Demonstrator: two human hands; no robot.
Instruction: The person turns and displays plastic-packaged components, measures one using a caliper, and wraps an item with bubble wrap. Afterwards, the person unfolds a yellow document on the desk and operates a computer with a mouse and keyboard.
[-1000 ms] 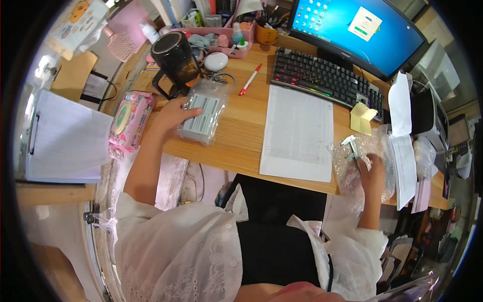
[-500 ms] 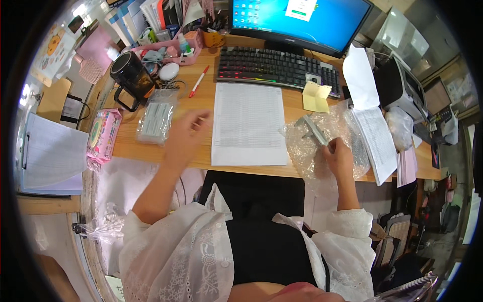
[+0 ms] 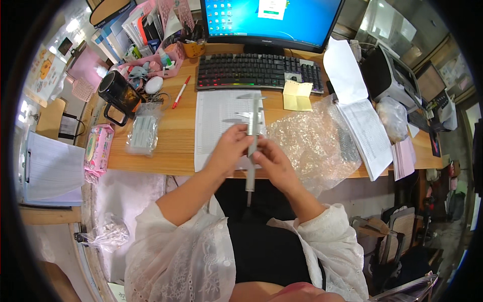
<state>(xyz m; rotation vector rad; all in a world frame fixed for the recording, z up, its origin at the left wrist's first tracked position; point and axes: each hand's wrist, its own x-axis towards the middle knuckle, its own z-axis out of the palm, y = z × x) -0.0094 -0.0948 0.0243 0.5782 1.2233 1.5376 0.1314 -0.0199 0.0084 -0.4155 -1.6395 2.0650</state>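
Note:
A silver vernier caliper (image 3: 252, 132) is held upright in front of me, its jaws pointing away and to the left, its thin rod end toward my body. The jaws look apart. My left hand (image 3: 232, 147) grips the caliper's side near the sliding part. My right hand (image 3: 273, 160) holds it from the other side, thumb on the beam. Beneath them lies a printed sheet of rows (image 3: 209, 118), partly covered by my hands and the caliper. To the right, a sheet of bubble wrap (image 3: 312, 143) is spread on the desk and hangs over its front edge.
A black keyboard (image 3: 251, 73) sits below the monitor (image 3: 271, 22). Yellow sticky notes (image 3: 297, 96) and a paper stack (image 3: 367, 136) are right. Leftward are a red pen (image 3: 181, 92), a clear plastic packet (image 3: 143, 132), a dark mug (image 3: 118, 93) and a pink wipes pack (image 3: 98, 150).
My right hand has lifted the caliper off the bubble wrap and carried it left over the printed sheet. My left hand has come right and taken hold of it too. The view has shifted slightly.

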